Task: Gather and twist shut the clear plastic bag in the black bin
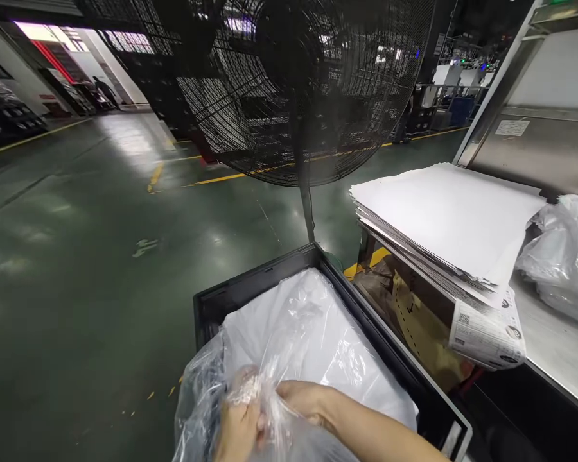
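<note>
A clear plastic bag [313, 327] holding something white lies in a black crate [250, 282] at the bottom middle. My left hand [238, 427] and my right hand [303, 401] meet at the near end of the bag, both bunching its gathered plastic between their fingers. My right forearm reaches in from the lower right. The lower part of both hands is partly veiled by the crumpled film.
A thick stack of white sheets [453, 218] rests on a steel table [559, 346] at the right, with another white plastic bag [566, 256] beside it. A large black pedestal fan [298, 90] stands just behind the crate. Green factory floor [77, 256] spreads to the left.
</note>
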### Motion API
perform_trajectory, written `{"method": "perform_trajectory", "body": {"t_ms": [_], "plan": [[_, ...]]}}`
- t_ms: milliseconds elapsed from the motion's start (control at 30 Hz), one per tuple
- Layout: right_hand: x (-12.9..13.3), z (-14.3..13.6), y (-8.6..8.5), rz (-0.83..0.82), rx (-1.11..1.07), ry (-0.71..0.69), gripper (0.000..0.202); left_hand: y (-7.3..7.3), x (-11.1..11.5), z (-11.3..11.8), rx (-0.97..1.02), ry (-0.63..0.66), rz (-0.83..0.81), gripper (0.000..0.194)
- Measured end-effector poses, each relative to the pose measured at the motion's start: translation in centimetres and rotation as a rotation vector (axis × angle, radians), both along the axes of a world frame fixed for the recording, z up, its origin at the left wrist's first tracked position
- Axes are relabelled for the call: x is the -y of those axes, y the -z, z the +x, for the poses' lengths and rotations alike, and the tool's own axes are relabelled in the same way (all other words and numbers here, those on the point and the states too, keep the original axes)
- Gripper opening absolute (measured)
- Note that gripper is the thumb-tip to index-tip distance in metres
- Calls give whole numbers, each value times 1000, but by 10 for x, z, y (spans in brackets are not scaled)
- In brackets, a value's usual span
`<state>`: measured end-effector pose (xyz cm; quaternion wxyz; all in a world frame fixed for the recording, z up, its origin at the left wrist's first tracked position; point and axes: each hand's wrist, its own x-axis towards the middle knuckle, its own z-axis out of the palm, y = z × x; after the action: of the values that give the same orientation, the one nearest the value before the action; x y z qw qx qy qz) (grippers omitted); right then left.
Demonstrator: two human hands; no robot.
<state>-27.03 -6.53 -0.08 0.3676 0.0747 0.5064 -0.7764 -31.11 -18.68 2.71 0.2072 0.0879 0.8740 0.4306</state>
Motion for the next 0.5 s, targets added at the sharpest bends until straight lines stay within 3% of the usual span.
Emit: {"method": "perform_trajectory", "body": {"t_ms": [133,233,367,500], "plan": [[2,5,-4,191,-90,76,35,16,-10,9,10,-186,130,15],[-4,8,-13,371,-227,56,27,10,-10,4,97,-257,248,42],[-37,1,-21,688,-474,-1,19,7,3,-1,258,-291,258,50],[-82,-1,-5,888,-607,-180,23,27,6,17,358,-262,135,48]]}}
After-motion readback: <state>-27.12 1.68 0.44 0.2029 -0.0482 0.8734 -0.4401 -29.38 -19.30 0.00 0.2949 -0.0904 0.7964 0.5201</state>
